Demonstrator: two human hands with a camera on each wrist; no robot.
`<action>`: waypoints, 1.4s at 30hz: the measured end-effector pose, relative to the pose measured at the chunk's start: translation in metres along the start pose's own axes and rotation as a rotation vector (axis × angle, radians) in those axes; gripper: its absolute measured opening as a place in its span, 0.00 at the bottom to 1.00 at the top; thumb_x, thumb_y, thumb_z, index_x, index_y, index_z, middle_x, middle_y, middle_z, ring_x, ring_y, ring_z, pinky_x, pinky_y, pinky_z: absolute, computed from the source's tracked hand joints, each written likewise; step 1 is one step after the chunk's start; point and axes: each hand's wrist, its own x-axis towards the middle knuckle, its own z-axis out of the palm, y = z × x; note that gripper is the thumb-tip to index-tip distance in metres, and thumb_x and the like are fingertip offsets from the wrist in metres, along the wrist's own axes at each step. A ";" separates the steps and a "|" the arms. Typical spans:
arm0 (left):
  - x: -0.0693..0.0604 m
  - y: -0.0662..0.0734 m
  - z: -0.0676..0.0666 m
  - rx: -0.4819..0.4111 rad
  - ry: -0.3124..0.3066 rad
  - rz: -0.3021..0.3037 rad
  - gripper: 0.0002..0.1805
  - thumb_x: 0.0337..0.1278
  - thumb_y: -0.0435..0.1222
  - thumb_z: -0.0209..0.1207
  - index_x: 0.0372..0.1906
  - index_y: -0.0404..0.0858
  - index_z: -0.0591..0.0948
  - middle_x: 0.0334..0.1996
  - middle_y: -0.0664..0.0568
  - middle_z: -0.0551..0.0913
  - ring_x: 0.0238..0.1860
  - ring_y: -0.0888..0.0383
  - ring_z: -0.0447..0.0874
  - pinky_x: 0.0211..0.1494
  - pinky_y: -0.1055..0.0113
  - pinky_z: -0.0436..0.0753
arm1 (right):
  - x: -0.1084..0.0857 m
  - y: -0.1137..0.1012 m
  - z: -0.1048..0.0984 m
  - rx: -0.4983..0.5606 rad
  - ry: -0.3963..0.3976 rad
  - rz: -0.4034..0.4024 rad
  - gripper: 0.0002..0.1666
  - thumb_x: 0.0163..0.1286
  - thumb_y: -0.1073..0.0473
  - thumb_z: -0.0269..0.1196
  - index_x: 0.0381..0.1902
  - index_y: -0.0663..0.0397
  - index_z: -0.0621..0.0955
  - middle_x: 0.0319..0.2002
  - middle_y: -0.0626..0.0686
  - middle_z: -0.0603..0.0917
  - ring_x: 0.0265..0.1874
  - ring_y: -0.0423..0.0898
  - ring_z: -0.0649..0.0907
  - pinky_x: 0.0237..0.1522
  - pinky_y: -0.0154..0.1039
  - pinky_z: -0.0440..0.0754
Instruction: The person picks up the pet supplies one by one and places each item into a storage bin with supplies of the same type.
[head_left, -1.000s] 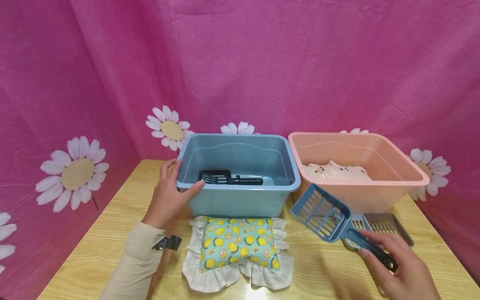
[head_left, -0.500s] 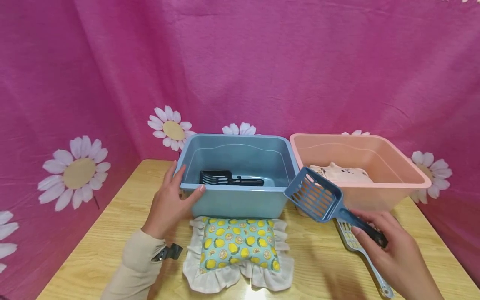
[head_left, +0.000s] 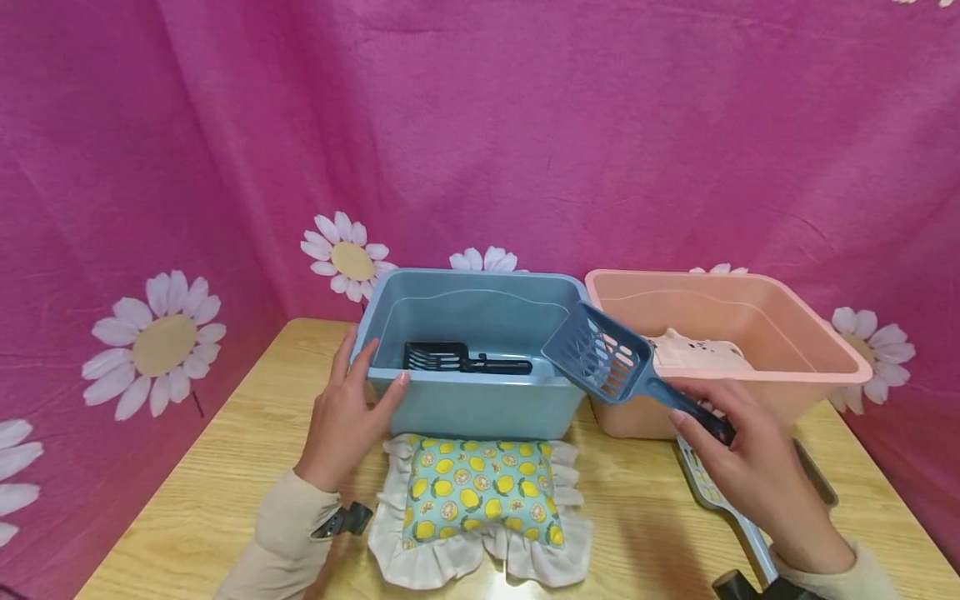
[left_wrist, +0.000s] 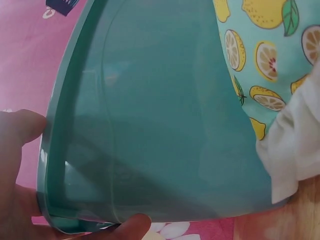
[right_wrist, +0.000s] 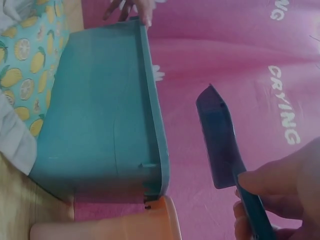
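Note:
In the head view my right hand (head_left: 750, 458) grips the dark handle of a blue slotted litter scoop (head_left: 651, 385). The scoop is held up, its head overlapping the right end of a blue plastic bin (head_left: 480, 404); the right wrist view has the scoop (right_wrist: 220, 135) apart from the rim. My left hand (head_left: 347, 421) holds the bin's front left corner, thumb and fingers around it. A black slotted scoop (head_left: 438, 357) lies inside that bin. To its right, a pink bin (head_left: 806, 375) contains a pale printed cloth item (head_left: 697, 352), partly hidden.
A lemon-print cushion (head_left: 480, 492) with white ruffles lies before the blue bin. On the wooden table (head_left: 202, 500), a grey-blue slotted scoop (head_left: 738, 517) lies partly under my right hand, beside a brown-grey item (head_left: 816, 477), mostly covered. A pink daisy-print curtain (head_left: 487, 133) hangs behind.
My right hand has carried the blue litter scoop up and leftward, from in front of the pink bin to the blue bin's right end. My left hand stays at the blue bin's corner.

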 end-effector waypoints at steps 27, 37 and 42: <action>0.000 -0.007 0.010 -0.077 0.077 -0.044 0.46 0.57 0.58 0.59 0.74 0.43 0.57 0.74 0.52 0.55 0.58 0.42 0.76 0.45 0.47 0.83 | 0.060 -0.001 0.043 0.039 -0.131 0.031 0.19 0.62 0.66 0.66 0.52 0.55 0.83 0.41 0.52 0.82 0.34 0.39 0.73 0.31 0.27 0.70; -0.001 -0.010 0.008 -0.112 0.109 -0.031 0.44 0.59 0.56 0.59 0.75 0.43 0.57 0.74 0.50 0.57 0.60 0.39 0.75 0.41 0.48 0.83 | 0.064 0.002 0.049 0.024 -0.138 0.010 0.18 0.62 0.67 0.66 0.51 0.56 0.83 0.41 0.53 0.82 0.35 0.40 0.73 0.32 0.28 0.70; -0.001 -0.009 0.007 -0.121 0.116 -0.029 0.44 0.59 0.56 0.59 0.75 0.43 0.57 0.74 0.50 0.56 0.61 0.39 0.73 0.41 0.48 0.83 | 0.069 0.002 0.051 0.023 -0.158 0.011 0.18 0.63 0.67 0.66 0.52 0.56 0.82 0.43 0.54 0.82 0.37 0.41 0.74 0.33 0.27 0.71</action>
